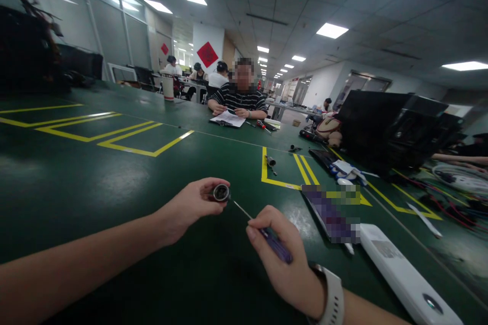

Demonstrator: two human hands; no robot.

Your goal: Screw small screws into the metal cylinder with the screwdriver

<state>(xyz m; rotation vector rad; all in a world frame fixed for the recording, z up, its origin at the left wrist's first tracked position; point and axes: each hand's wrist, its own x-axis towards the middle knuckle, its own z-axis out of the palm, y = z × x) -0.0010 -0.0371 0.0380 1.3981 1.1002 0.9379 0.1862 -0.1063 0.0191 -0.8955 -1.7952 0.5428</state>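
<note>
Round metal part (221,193): small, with a dark centre, held over the green table (76,183) near centre frame. Left hand (190,208): thumb and fingertips closed on the part, pinching its rim. Precision screwdriver (280,251): purple handle, thin shaft angled up and to the left, tip just beside the part; whether they touch cannot be told. Right hand (285,266): fingers curled shut round the handle; a white wristband (334,300) sits on the wrist. Across the table, a person in a striped shirt (239,99) sits behind a sheet of paper (229,119). Right of the hands lie a pixelated flat item (332,213) and a long white device (407,280). Black cases (392,127) stand at far right.
</note>
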